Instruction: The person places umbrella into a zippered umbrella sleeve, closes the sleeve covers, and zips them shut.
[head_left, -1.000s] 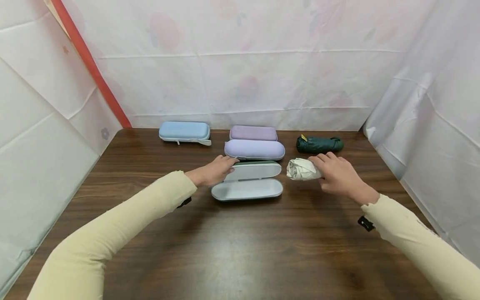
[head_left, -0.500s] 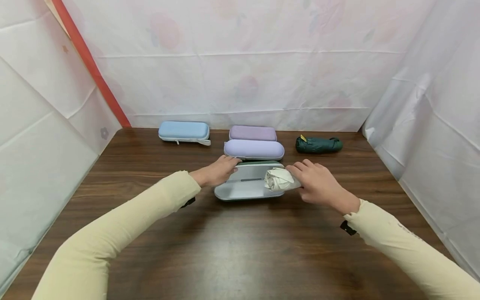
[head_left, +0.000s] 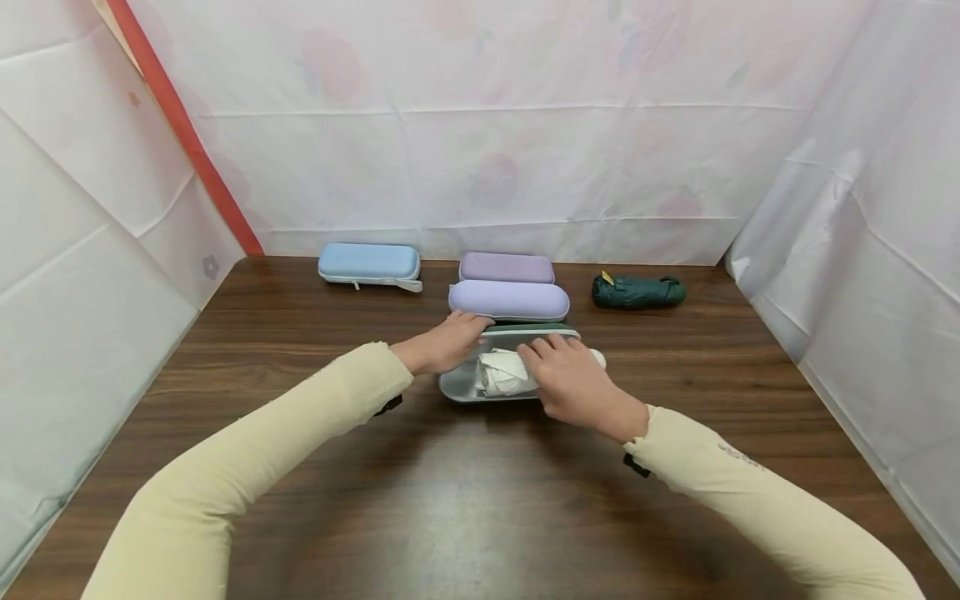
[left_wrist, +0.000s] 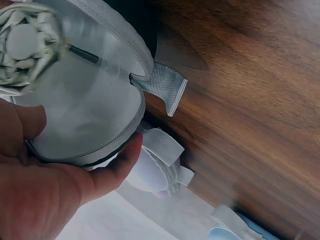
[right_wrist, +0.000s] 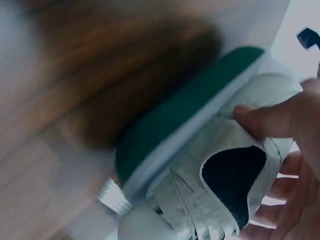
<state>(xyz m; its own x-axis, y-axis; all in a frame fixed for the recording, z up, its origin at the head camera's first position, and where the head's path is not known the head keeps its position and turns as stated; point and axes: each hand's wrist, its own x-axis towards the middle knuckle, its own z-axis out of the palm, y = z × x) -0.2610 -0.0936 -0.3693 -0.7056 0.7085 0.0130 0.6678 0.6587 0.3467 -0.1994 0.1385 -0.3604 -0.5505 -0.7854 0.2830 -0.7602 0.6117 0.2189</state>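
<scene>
A dark green zip case with a grey lining lies open, its lid at the far side. My left hand pinches the lid's left end; in the left wrist view the thumb lies on the lining and a finger behind the edge. My right hand grips a folded cream umbrella from above. The umbrella lies lengthwise over the case's near half, its right end reaching past the case. In the right wrist view the case's green shell runs alongside the umbrella, which has a dark patch.
Behind the case sit a lilac case and a purple case. At the back left is a light blue case. A dark green folded umbrella lies at the back right. White cloth walls surround the wooden table.
My right hand has carried the cream umbrella leftward from beside the open case to over it. My left hand and the case have shifted slightly right.
</scene>
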